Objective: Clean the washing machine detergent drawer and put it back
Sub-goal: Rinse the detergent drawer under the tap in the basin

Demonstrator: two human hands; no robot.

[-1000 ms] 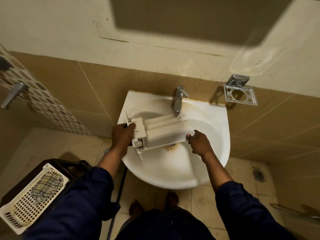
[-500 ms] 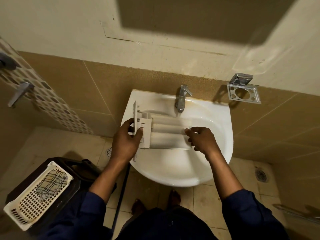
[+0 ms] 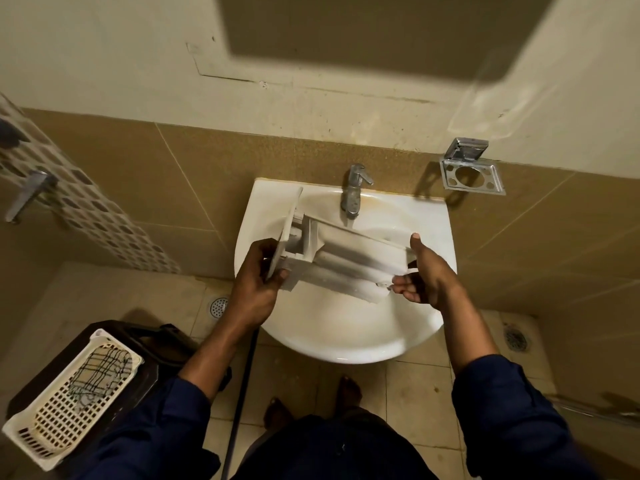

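The white detergent drawer [image 3: 341,263] hangs over the white sink [image 3: 346,337], tilted with its underside toward me and its front panel at the left. My left hand [image 3: 258,278] grips the front panel end. My right hand [image 3: 424,275] holds the back end, thumb up along the far edge and fingers curled under the near corner. The drawer is slightly blurred. The chrome tap [image 3: 353,192] stands just behind it, and no water is visibly running.
A white perforated basket [image 3: 65,393] with a checked cloth sits on a dark stool at lower left. A chrome holder [image 3: 472,173] hangs on the wall right of the sink. Floor drains [image 3: 218,306] lie on the tiles either side. My feet stand under the sink.
The drawer has been lifted and turned in both hands, its front panel rising toward the sink's back left rim. My right hand shifted from the near side to gripping the back end.
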